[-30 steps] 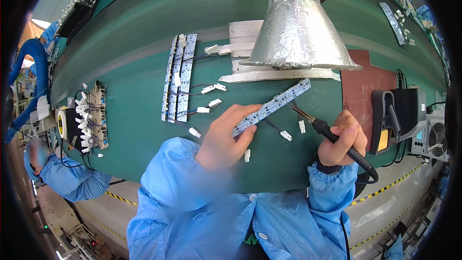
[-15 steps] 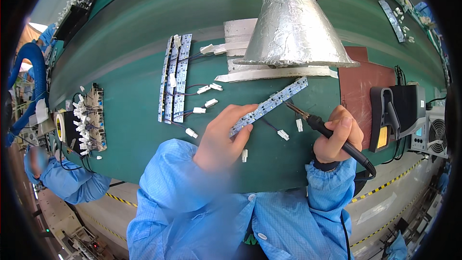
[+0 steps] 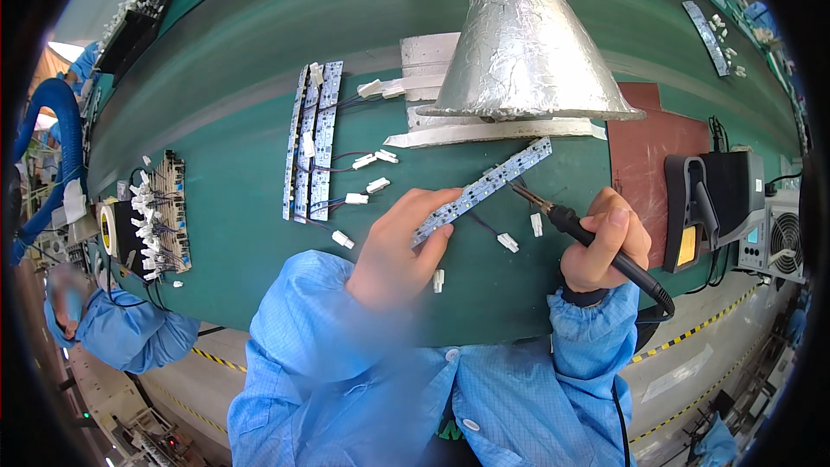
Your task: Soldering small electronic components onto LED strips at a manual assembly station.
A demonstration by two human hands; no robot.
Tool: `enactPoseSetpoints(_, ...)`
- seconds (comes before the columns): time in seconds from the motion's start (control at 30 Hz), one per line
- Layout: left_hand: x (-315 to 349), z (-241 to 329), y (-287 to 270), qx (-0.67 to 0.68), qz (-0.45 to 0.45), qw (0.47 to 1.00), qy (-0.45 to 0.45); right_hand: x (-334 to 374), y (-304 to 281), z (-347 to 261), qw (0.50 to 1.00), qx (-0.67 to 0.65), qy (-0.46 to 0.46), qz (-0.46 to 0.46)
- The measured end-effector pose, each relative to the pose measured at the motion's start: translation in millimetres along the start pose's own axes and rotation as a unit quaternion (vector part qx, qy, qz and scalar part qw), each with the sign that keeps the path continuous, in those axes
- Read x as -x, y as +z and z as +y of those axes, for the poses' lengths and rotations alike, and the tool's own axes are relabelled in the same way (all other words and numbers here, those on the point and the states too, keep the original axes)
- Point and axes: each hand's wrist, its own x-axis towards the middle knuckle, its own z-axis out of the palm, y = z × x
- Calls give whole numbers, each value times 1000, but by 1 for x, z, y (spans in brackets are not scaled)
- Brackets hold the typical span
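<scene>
Soldering seems under way on a slim pale-blue circuit-board strip (image 3: 497,179), pinched by the left hand (image 3: 399,246) mid-frame; a black-handled soldering iron (image 3: 564,219) is gripped by the right hand (image 3: 605,251). Three similar wired strips (image 3: 326,134), upper left, appear done; the held one seems unfinished.

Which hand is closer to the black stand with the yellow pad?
Right. The right hand, gripping the soldering iron, is just left of the stand; the left hand, pinching a circuit strip, is much farther left.
</scene>
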Motion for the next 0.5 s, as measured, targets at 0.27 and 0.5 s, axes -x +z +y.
enactPoseSetpoints(0.27, 1, 0, -3, -1, 2, 1000, 6, -6, -12, 5, 994, -73, -8, 82)
enactPoseSetpoints(0.5, 5, 6, -8, -45, 17, 999, -1, -16, -16, 12, 990, 6, 45, 132)
